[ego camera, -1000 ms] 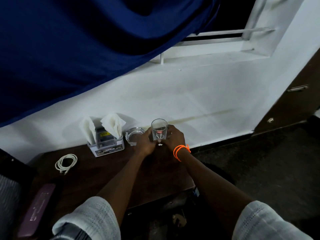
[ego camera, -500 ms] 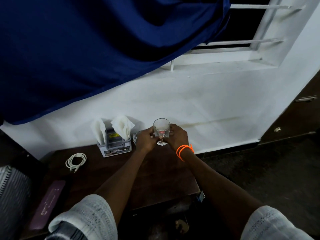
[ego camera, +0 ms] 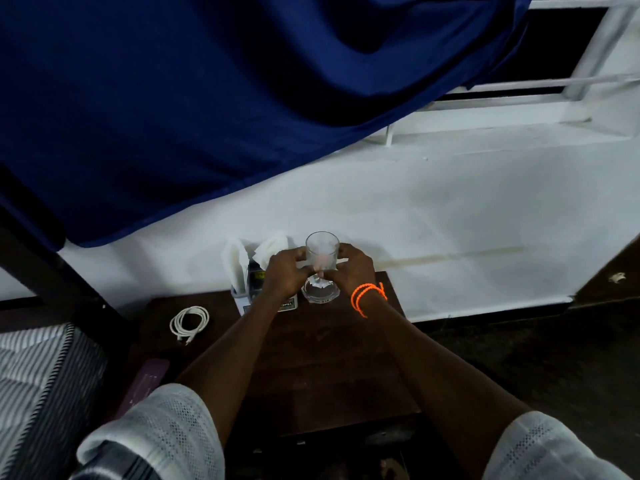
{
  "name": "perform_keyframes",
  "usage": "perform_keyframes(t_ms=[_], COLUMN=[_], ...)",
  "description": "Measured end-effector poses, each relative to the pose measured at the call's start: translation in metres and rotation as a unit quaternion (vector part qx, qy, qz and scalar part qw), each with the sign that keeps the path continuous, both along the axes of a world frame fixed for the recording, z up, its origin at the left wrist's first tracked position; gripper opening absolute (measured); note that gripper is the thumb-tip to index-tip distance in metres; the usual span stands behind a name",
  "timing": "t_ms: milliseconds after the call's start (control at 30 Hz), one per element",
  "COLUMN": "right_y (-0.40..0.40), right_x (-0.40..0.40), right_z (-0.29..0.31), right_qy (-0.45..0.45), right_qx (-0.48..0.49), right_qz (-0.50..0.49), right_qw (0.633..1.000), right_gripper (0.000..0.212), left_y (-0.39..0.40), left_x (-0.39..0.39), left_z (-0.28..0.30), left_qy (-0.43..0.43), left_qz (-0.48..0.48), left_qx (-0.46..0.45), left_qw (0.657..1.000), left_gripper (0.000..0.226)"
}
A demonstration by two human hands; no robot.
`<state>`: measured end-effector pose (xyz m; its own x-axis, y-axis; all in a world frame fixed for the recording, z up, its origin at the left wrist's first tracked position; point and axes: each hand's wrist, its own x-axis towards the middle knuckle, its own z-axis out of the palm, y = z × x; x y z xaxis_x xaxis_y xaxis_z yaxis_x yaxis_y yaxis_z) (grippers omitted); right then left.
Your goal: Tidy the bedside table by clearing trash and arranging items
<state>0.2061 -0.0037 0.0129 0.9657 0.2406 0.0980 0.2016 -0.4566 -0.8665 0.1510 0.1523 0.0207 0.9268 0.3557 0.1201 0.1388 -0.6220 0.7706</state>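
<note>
A clear, straight-sided drinking glass point(ego camera: 322, 251) is being held upright between both hands, raised just above a clear, faceted glass ashtray point(ego camera: 320, 293) that is sitting on the dark brown wooden bedside table point(ego camera: 332, 358). The left hand point(ego camera: 282, 273) is gripping the glass from its left side and the right hand point(ego camera: 353, 268) from its right side, fingers wrapping the lower half of the glass; whether its base is touching the ashtray cannot be told, since the fingers are covering it. The glass is looking empty, with a faint reddish mark showing through its lower wall. An orange beaded bracelet point(ego camera: 367, 296) is circling the right wrist.

Just left of the glass, a white tissue holder point(ego camera: 258, 292) with white paper napkins point(ego camera: 272, 245) sticking up is standing at the back of the table, and the left hand is hiding most of its front. Further left of the glass, a coiled white cable point(ego camera: 189, 322) is lying flat on the tabletop, well apart from the holder. Left of and nearer than the glass, a flat purple oblong case point(ego camera: 147, 384) is lying at the table's edge, partly covered by the left white mesh sleeve point(ego camera: 156, 431). Beyond that, a striped grey-and-white bedsheet point(ego camera: 38, 382) is showing.

Behind the glass a white wall point(ego camera: 433, 216) is rising, with a dark blue curtain point(ego camera: 207, 98) hanging above it and a white window frame point(ego camera: 519, 98) up to the right.
</note>
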Motion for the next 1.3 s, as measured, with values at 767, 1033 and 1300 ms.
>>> perform_keyframes(t_ms=[767, 1033, 1300], right_y=[0.009, 0.006, 0.000], right_x=[0.001, -0.003, -0.023], right_z=[-0.028, -0.014, 0.042], right_qy=[0.010, 0.008, -0.010], right_qx=[-0.038, -0.047, -0.032], right_qz=[0.004, 0.009, 0.023], right_qw=[0.999, 0.999, 0.999], right_gripper=[0.056, 0.067, 0.084], left_y=[0.010, 0.007, 0.001], left_x=[0.006, -0.007, -0.032], left_z=[-0.037, -0.025, 0.024], left_qy=[0.089, 0.072, -0.026], left_qz=[-0.001, 0.022, 0.053], left_qx=[0.175, 0.188, 0.214], left_qw=[0.981, 0.979, 0.975], left_gripper=[0.021, 0.044, 0.047])
